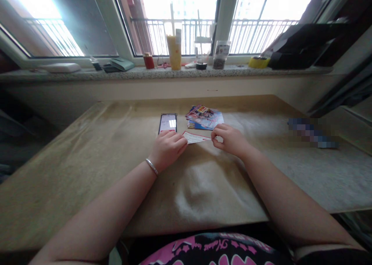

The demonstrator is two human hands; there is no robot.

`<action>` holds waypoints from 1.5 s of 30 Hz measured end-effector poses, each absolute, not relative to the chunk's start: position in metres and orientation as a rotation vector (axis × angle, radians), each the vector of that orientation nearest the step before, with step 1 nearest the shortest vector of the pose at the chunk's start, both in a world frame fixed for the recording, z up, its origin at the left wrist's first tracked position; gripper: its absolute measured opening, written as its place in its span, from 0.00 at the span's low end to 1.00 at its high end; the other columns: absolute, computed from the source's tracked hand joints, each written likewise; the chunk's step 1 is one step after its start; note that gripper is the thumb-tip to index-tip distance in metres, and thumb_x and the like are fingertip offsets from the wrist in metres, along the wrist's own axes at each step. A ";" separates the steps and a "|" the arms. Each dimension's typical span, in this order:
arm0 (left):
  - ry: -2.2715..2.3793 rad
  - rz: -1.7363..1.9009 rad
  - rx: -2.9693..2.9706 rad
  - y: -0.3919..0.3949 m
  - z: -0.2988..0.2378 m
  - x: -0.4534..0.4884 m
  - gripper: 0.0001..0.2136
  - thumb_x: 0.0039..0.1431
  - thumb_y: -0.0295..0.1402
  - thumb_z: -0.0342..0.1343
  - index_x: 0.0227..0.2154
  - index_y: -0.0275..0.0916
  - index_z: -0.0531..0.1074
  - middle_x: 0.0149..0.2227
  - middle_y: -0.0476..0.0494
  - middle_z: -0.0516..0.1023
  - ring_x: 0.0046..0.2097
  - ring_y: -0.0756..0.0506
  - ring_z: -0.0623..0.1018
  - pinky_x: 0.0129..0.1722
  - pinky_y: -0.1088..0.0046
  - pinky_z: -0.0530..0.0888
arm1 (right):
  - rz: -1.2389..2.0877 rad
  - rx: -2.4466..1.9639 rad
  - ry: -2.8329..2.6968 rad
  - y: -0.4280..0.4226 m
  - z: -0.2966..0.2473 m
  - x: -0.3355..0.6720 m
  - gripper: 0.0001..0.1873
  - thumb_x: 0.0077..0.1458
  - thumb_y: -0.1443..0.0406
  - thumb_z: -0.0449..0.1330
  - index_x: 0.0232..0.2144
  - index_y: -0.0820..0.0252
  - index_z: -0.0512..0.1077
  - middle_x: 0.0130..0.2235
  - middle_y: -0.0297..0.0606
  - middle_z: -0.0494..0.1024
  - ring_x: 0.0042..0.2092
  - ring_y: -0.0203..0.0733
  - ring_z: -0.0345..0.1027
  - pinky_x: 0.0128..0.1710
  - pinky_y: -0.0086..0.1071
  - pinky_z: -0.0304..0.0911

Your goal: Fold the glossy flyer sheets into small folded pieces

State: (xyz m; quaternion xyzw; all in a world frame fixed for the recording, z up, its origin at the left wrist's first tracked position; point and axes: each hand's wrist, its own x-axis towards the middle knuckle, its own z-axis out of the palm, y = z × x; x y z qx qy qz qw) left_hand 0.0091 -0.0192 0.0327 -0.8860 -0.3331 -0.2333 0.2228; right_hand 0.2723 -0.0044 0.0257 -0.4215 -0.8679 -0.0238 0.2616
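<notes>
A white paper slip (197,138) with a red edge and small print is stretched between my two hands, low over the table. My right hand (228,139) pinches its right end between thumb and fingertips. At the slip's left end, my left hand (168,148) is closed, palm down, the fingers together over the edge; the thumb is hidden. Just beyond my left knuckles lies a phone (167,122) with a lit screen. Behind the slip is a small stack of colourful printed cards (205,117), fanned slightly.
A beige cover (116,152) with wrinkles lies over the table. To the right is a blurred-out item (310,133). Along the window sill (139,74) stand a tall yellow cup (174,52), a red jar (148,61), a clear container (221,55) and yellow tape (258,62).
</notes>
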 end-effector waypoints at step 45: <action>-0.841 -0.632 -2.554 -0.017 0.027 0.013 0.10 0.64 0.33 0.48 0.28 0.39 0.70 0.30 0.49 0.75 0.33 0.48 0.70 0.37 0.70 0.64 | -0.120 -1.099 -2.426 -0.023 0.022 0.232 0.06 0.55 0.66 0.54 0.28 0.58 0.69 0.33 0.37 0.73 0.37 0.40 0.63 0.35 0.31 0.54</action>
